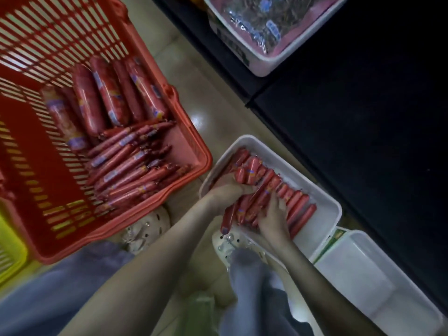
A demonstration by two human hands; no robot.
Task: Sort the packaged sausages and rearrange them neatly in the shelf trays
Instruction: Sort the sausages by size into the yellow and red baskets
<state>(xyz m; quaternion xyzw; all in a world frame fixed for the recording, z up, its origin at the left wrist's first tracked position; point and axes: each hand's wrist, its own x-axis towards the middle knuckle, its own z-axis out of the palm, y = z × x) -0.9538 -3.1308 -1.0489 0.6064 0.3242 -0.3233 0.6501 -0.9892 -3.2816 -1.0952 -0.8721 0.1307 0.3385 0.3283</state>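
A: Left hand point(224, 190) and right hand point(272, 215): what does each hold?

B: Both are curled round one bundle point(252, 204) of thin sausages. They hold it over the near end of the white tray point(323, 215), which is set low beside the dark shelf point(363, 117).

A: The remaining stock, largest item first?

B: The red basket point(191, 151), left of the tray, has thick sausages point(101, 98) toward its far side and loose thin sausages point(126, 166) piled nearer. In the tray, a laid row point(294, 202) lies side by side on the shelf side.

A: How is this step done well?

B: Probably by squaring the bundle's ends and lowering it against the laid row on the same heading. Then release one hand at a time so nothing rolls. A stray sausage point(226, 220) hangs past the tray's near rim and wants tucking in.

A: What is unclear?

B: The hands cover the tray floor beneath them. The labels are blurred, and the number of sausages in the bundle cannot be told. A second tray point(363, 275) runs out at the frame's corner.
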